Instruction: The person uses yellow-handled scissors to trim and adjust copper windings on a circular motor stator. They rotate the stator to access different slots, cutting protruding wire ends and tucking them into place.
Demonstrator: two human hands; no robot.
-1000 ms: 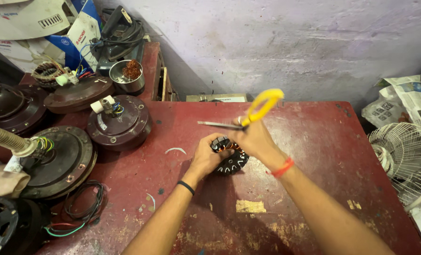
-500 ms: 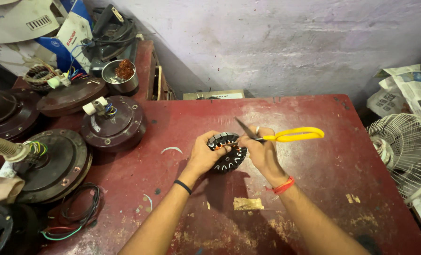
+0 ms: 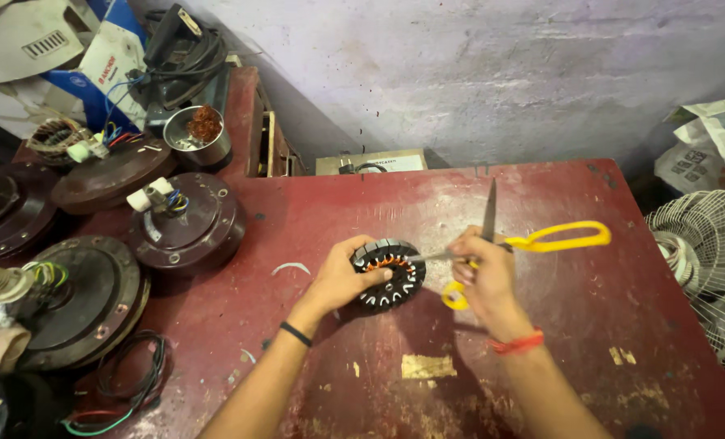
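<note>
Nearest the camera, both forearms reach out over the worn red-painted surface (image 3: 541,187), a black band on the left wrist, a red thread on the right. The left hand (image 3: 342,280) clamps the round black slotted motor stator with copper windings (image 3: 388,274), fingers curled over its left rim and thumb pressed near the centre; the stator sits tilted at mid-surface, seemingly propped on its lower edge. Just to its right, the right hand (image 3: 483,272) grips the yellow-handled steel scissors (image 3: 533,242), fingers wrapped tight at the pivot. The blades are wide open: one points straight up and away, the other lies nearly level, tip aimed left into the stator's top slots. So the scissors' working axis runs right to left, and the right hand is touching-close to the stator. Further off on the left, dark round fan motor housings (image 3: 185,223) with loose wires; far right, a white wire fan guard (image 3: 700,252).
</note>
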